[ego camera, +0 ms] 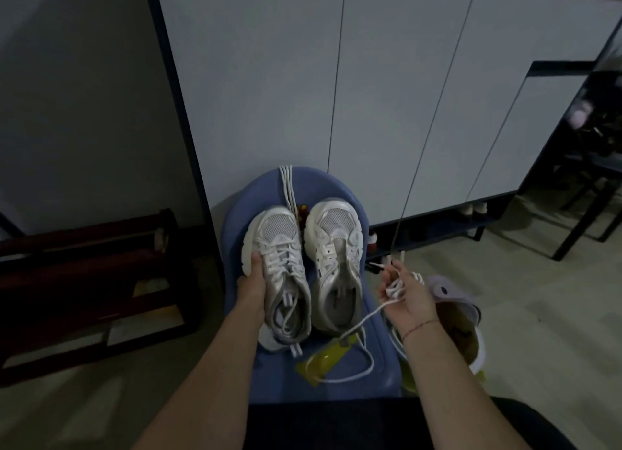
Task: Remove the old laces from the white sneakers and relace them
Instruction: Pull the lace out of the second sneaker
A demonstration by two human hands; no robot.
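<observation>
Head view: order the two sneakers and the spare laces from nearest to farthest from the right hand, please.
1. Right sneaker, beside the right hand.
2. Left sneaker, across the stool.
3. Spare laces, at the stool's far edge.

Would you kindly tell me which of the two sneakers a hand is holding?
The left sneaker, the laced one: the left hand grips its outer side. The right sneaker stands beside it untouched, while the right hand holds a loose lace.
</observation>
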